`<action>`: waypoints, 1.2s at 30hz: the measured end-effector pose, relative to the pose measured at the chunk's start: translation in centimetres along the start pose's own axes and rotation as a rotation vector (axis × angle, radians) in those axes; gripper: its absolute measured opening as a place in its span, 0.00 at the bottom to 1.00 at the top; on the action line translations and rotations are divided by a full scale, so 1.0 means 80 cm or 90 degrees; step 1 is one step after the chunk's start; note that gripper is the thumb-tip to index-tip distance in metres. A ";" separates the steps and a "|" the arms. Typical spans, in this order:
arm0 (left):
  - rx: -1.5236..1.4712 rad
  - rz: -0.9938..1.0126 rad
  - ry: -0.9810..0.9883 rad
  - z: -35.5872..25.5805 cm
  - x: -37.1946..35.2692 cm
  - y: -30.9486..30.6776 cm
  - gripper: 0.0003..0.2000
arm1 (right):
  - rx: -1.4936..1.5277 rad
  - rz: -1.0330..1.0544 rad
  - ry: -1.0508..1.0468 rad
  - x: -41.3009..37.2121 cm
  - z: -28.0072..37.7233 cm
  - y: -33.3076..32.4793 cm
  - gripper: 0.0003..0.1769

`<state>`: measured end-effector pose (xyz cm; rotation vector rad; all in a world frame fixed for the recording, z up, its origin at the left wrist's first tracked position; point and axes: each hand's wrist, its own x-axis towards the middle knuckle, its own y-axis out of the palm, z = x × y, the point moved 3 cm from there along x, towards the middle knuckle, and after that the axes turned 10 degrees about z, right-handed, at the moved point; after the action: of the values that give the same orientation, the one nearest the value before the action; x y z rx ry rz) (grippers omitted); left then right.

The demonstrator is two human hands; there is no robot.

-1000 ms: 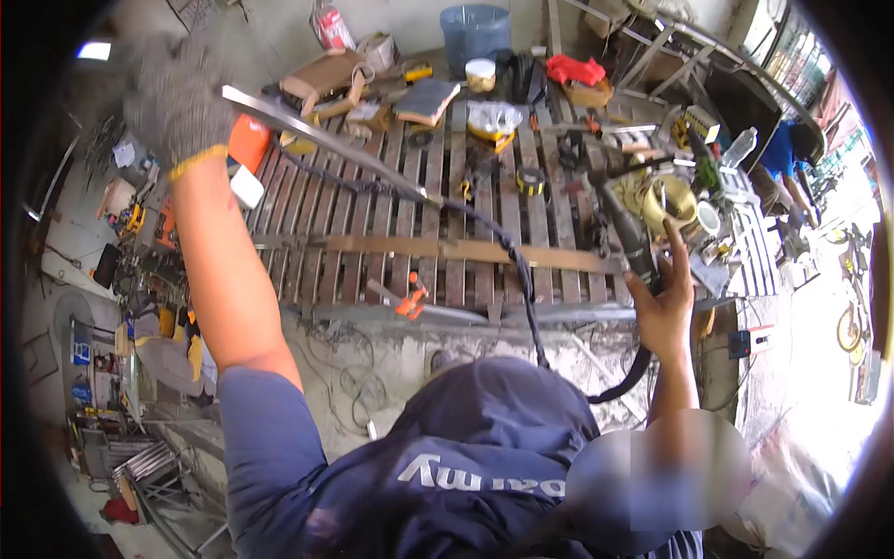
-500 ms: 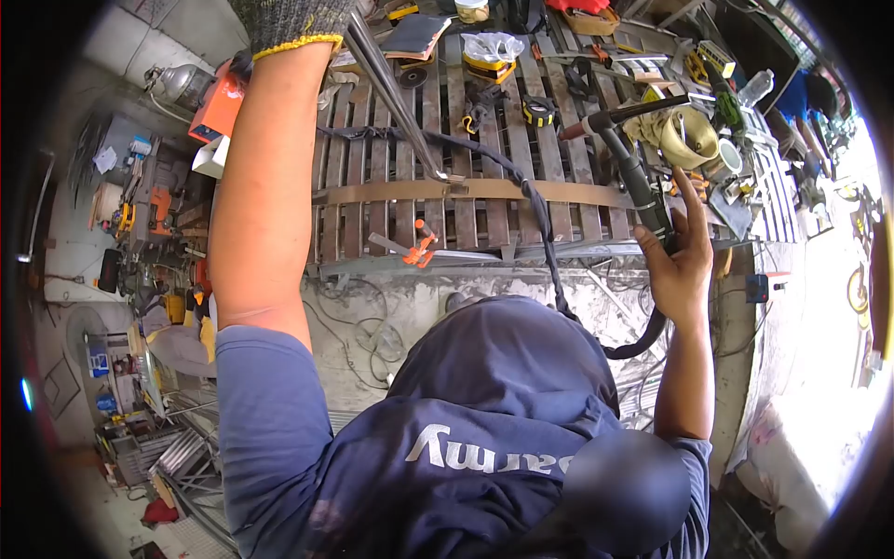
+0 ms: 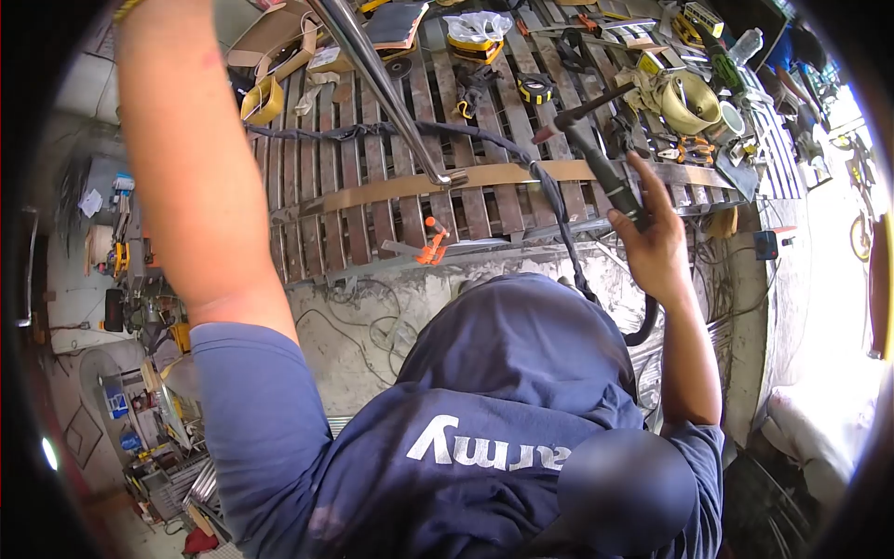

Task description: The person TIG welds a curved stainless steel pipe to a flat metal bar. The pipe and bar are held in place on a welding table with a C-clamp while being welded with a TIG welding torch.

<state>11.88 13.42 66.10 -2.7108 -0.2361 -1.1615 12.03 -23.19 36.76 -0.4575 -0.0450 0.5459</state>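
Observation:
My right hand (image 3: 656,233) is wrapped round the dark handle of a TIG welding torch (image 3: 591,154), its reddish cup pointing left above the slatted metal table (image 3: 317,238). A black-sleeved cable (image 3: 554,210) hangs by the torch and crosses the slats. My left forearm (image 3: 186,140) reaches past the upper left edge; only a sliver of yellow glove cuff (image 3: 124,7) shows, and the left hand itself is out of frame. A shiny metal tube (image 3: 386,98) slants down to a small end piece (image 3: 452,178) at a flat brown strip (image 3: 368,193) lying across the slats.
An orange clamp (image 3: 432,244) sits at the table's front edge. Farther back are a tape measure (image 3: 535,88), a yellow box with a plastic bag (image 3: 480,37), a cream bucket (image 3: 691,102) and orange-handled pliers (image 3: 689,149). Loose cables (image 3: 335,326) lie on the floor.
My left arm has swung up and left, taking the gloved hand out of view. The torch in my right hand has shifted left and slightly up. The whole view has shifted a little.

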 end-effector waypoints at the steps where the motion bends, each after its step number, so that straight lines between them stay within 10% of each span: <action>1: -0.004 0.000 0.000 0.002 -0.001 -0.006 0.34 | -0.070 -0.012 -0.011 0.007 -0.008 0.014 0.43; 36: -0.067 -0.046 -0.203 0.245 -0.059 -0.141 0.32 | -0.191 0.075 -0.065 0.114 -0.100 0.214 0.41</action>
<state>19.93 28.47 50.56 -2.9950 -0.3281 -0.7709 12.73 -8.85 21.44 -0.7272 -0.1998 0.6820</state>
